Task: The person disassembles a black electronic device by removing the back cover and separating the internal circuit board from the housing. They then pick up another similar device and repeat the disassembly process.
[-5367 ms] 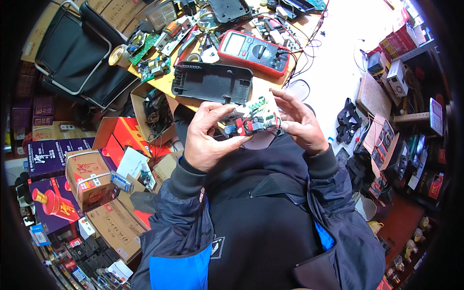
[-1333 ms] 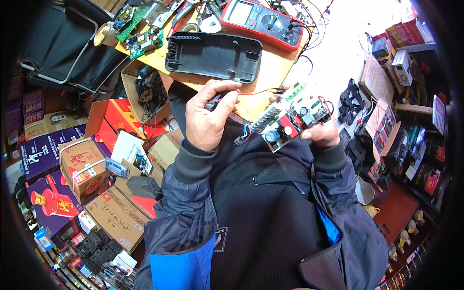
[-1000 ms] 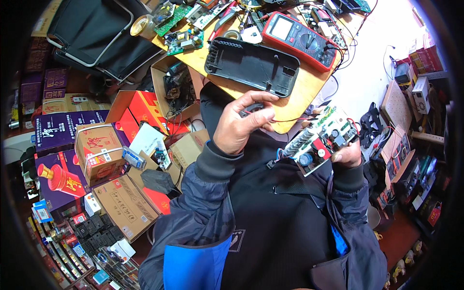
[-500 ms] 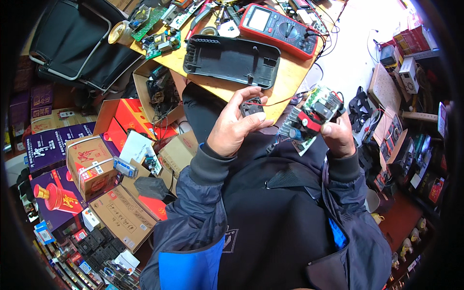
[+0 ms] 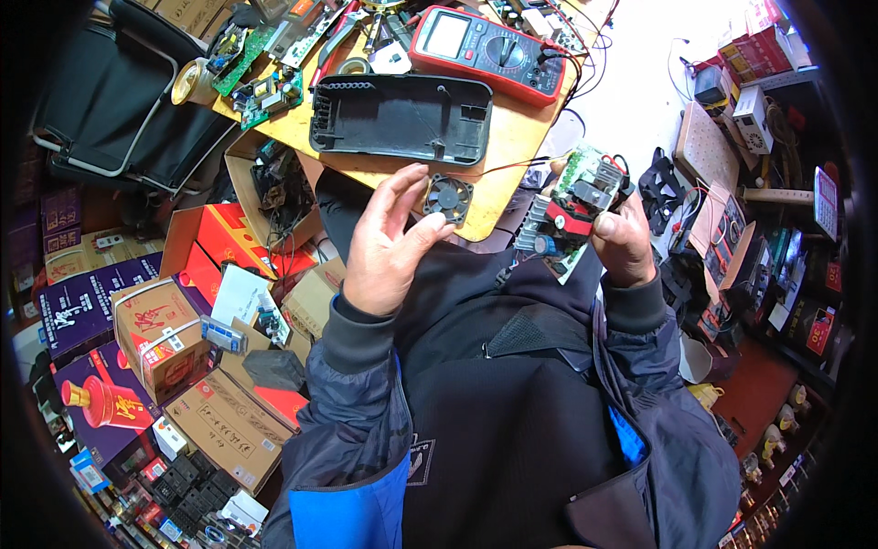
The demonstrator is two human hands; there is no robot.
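Observation:
A small black square cooling fan sits at the yellow table's near corner, its blades facing up. My left hand is just left of it, fingers and thumb apart, the thumb tip by the fan's lower edge; I cannot tell if they touch. Thin red and black wires run from the fan toward a green circuit board. That board carries metal heat sinks, a red-wrapped part and a capacitor. My right hand grips the board by its right side, thumb on top, off the table above my lap.
On the yellow table lie an open black plastic case half, a red multimeter and loose circuit boards. Cardboard boxes crowd the floor at left. A black chair stands at far left.
My left hand has loosened from the fan, which now shows its face at the table corner. The right hand still holds the board. The whole view has shifted slightly.

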